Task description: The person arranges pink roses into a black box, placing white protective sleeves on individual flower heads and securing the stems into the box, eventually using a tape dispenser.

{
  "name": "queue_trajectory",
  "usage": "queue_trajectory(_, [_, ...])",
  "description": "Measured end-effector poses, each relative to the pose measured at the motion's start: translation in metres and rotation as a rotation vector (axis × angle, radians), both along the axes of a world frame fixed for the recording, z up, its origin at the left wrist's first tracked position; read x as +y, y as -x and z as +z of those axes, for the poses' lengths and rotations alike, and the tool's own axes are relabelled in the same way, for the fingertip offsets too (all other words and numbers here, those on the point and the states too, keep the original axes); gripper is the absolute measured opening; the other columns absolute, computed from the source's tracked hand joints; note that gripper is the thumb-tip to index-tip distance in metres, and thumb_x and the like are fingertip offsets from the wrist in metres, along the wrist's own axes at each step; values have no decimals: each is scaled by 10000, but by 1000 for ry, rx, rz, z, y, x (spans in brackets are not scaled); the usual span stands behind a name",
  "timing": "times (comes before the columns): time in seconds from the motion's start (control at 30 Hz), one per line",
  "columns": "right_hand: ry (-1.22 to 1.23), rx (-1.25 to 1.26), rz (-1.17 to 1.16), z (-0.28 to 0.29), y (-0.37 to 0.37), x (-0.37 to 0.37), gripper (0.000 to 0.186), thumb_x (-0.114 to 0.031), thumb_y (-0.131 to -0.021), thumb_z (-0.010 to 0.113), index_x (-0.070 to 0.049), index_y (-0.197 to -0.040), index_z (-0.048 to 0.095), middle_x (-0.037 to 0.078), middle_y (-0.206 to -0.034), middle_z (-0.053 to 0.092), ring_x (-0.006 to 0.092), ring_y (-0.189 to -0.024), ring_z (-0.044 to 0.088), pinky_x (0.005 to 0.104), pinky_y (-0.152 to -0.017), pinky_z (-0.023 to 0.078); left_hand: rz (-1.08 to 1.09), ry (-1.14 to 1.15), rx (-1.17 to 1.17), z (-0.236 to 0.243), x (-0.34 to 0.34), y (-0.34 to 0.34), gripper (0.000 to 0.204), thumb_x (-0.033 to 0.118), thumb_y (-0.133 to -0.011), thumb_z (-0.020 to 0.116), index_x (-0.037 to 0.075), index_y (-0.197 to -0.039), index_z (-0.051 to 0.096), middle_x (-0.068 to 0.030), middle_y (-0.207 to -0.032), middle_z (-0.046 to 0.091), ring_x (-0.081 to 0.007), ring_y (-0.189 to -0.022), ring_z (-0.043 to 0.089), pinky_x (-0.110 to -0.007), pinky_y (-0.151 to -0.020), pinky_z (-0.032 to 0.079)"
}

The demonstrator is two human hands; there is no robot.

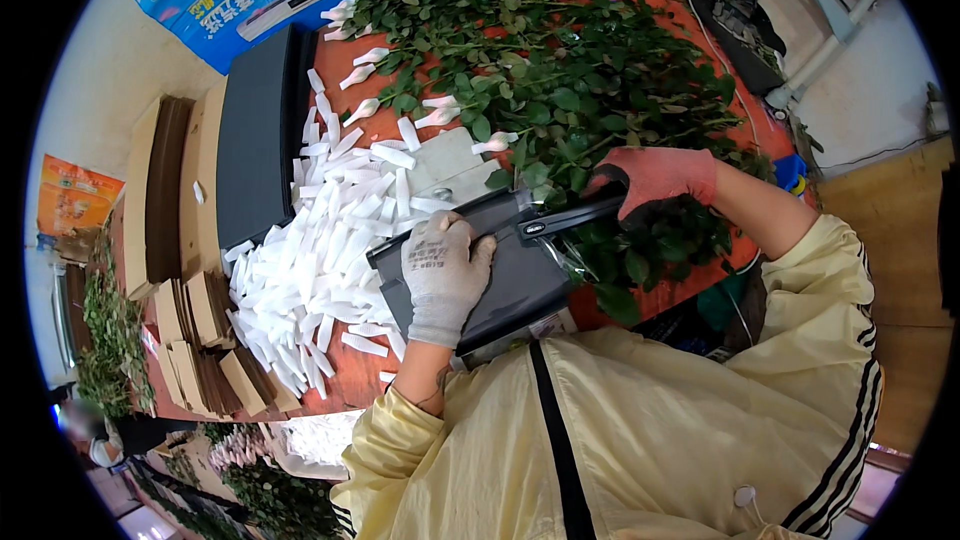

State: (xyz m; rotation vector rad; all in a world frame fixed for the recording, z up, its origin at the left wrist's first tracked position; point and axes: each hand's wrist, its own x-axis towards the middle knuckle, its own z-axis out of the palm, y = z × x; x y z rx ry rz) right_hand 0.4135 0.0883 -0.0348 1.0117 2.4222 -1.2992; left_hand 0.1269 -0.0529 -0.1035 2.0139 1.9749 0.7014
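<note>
My left hand (444, 275), in a pale knit glove, rests on the left part of a flat black board that looks like the base of a paper cutter (510, 295). Its fingers are curled under, and whatever they hold is hidden. My right hand (660, 183), in a red glove with a dark palm, is closed round the black arm of the cutter (570, 220). Clear plastic glints beside that arm. Just left of the board lies a big heap of white sleeves (325, 250). Leafy rose stems (590, 80) spread beyond my right hand, their pale buds (437, 117) in white sleeves pointing left.
The work stands on a red-orange table (345, 380). Along its left side are a tall dark grey panel (258, 130), brown cardboard pieces (208, 340) and upright cardboard sheets (160, 190). A white cable (735, 90) runs along the right edge. Another person (100, 440) is at the lower left.
</note>
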Motion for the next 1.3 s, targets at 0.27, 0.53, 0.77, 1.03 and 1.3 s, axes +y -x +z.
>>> queue_trajectory(0.27, [158, -15, -41, -4, 22, 0, 478, -169, -667, 743, -16, -1113, 663, 112, -854, 660, 225, -820, 639, 335, -755, 491, 3, 63, -14, 2, -1, 1, 243, 316, -761, 747, 85, -811, 687, -70, -984, 629, -297, -936, 606, -419, -816, 462])
queue_trajectory(0.53, [-204, -119, 138, -9, 32, -11, 400, -225, -677, 698, -5, -1007, 653, 167, -835, 666, 304, -801, 656, 384, -732, 511, 0, -1, 4, 1, -1, 1, 243, 284, -738, 762, 66, -789, 667, -85, -931, 617, -311, -912, 595, -421, -810, 460])
queue_trajectory(0.77, [-522, -271, 257, 17, 36, -43, 289, -210, -739, 604, -18, -954, 630, 196, -881, 650, 365, -892, 654, 431, -812, 524, 2, 56, 14, 5, -2, 0, 252, 322, -770, 741, 82, -824, 687, -79, -968, 624, -300, -950, 599, -418, -843, 459])
queue_trajectory(1.03, [-589, -127, 193, 27, 7, -16, 342, -173, -753, 638, -66, -1077, 629, 153, -1023, 652, 327, -1023, 608, 405, -895, 485, -29, 25, -41, 1, -4, 5, 289, 375, -788, 711, 90, -820, 675, -72, -954, 626, -293, -957, 594, -416, -846, 446])
queue_trajectory(1.3, [-642, -233, 95, 100, 16, -27, 350, -166, -729, 647, -93, -1071, 629, 157, -1022, 657, 330, -1024, 611, 401, -920, 476, -77, -162, -173, 27, -12, 7, 479, 268, -735, 746, 93, -1159, 609, -118, -1181, 583, -322, -1106, 553, -446, -955, 420])
